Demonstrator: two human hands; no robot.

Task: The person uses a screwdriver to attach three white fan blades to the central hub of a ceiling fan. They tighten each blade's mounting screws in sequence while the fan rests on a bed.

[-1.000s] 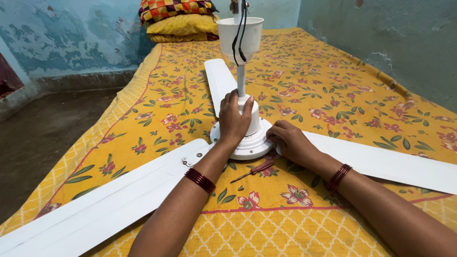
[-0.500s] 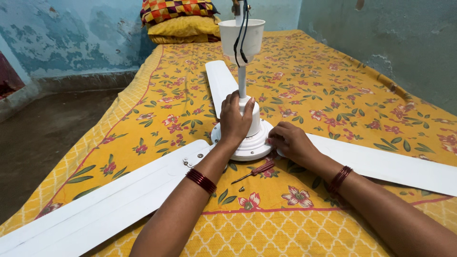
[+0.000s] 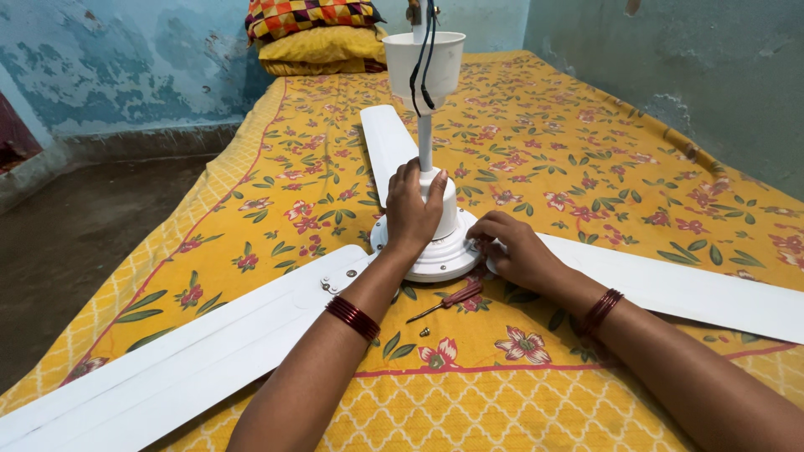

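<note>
Fan motor (image 3: 435, 243): left hand (image 3: 412, 209) grips top, right hand (image 3: 512, 251) touches rim.

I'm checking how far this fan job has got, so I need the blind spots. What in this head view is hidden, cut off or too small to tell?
- Right hand fingertips: tucked at the rim of the fan motor; what they touch is hidden.
- Motor's near side: covered by the left hand.
- Blade and blade: tips cut off by the frame edges.
- Small piece beside the screwdriver: too small to identify.
- Downrod top: cut off by the upper edge.
</note>
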